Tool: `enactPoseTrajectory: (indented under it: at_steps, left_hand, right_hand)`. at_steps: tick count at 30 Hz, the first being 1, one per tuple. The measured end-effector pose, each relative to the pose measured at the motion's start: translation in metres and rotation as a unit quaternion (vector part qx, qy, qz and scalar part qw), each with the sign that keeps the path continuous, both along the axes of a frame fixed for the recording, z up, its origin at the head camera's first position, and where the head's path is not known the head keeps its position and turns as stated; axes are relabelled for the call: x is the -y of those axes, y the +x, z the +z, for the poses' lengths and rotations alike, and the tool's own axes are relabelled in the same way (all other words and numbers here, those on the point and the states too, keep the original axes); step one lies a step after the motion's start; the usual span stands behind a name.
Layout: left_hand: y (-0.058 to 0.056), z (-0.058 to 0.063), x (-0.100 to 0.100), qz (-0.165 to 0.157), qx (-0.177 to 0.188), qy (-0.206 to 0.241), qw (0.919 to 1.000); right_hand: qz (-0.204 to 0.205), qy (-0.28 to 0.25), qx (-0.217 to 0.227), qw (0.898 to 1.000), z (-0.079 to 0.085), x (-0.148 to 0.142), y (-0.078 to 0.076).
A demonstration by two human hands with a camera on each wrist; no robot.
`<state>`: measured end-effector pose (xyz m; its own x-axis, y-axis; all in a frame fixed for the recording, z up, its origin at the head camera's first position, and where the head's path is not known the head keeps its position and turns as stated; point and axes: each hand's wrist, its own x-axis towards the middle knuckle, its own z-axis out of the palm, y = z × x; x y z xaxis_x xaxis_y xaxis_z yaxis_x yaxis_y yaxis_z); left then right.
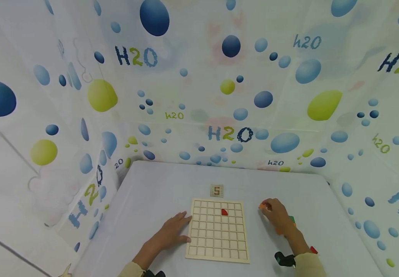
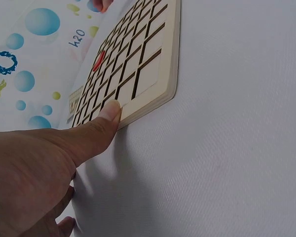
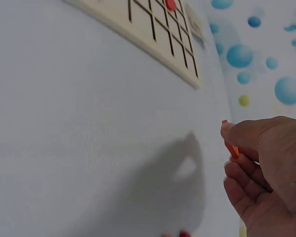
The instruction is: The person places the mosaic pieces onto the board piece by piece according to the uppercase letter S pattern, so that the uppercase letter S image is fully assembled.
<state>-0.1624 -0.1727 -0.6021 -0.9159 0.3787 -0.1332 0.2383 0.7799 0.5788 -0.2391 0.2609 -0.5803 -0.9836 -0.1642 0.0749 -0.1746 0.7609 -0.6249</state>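
A pale wooden grid board (image 1: 216,231) lies on the white table, with one red piece (image 1: 224,212) in a cell of its upper half. My left hand (image 1: 173,231) rests at the board's left side, fingers spread. Its thumb (image 2: 110,111) touches the rim in the left wrist view. To the right of the board, my right hand (image 1: 277,213) pinches a small orange piece (image 3: 231,147) between thumb and fingers. The hand is held over the table, its shadow falling on the cloth. Just beyond the board lies a small patterned card (image 1: 216,190) with a character like S or 5.
Green (image 1: 292,219) and orange pieces lie partly hidden behind my right wrist. A red piece (image 1: 313,250) shows beside the right sleeve. A white curtain (image 1: 199,92) with blue and green dots hangs behind the table and along both sides.
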Motion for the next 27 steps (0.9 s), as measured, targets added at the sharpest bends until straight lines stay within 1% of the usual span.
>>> enactPoseTrajectory:
  at_steps: [3, 7, 13, 16, 19, 24, 27]
  left_hand:
    - [0.0, 0.001, 0.0, -0.002, -0.006, -0.001, 1.0]
    - [0.0, 0.001, 0.0, -0.003, -0.004, 0.005, 1.0]
    - [0.0, 0.002, 0.0, 0.0, -0.002, 0.002, 1.0]
    - [0.0, 0.003, 0.001, -0.003, -0.007, 0.003, 1.0]
    - [0.001, 0.004, 0.0, -0.005, -0.011, 0.005, 0.9999]
    - [0.001, 0.003, 0.001, 0.002, -0.002, 0.004, 1.0]
    - [0.0, 0.001, 0.002, 0.005, -0.003, -0.004, 1.0]
  right_hand:
    - [0.017, -0.005, -0.004, 1.0, -0.001, 0.031, -0.003]
    - [0.043, -0.009, -0.012, 0.999, -0.003, 0.067, -0.008]
    - [0.1, -0.019, -0.006, 0.995, -0.002, 0.11, -0.012]
    - [0.128, -0.02, -0.01, 0.991, -0.004, 0.125, -0.012]
    - [0.145, 0.0, -0.025, 0.989, -0.007, 0.134, -0.01]
    - [0.155, 0.047, -0.057, 0.985, -0.013, 0.144, -0.003]
    - [0.157, 0.061, -0.079, 0.983, -0.014, 0.148, -0.001]
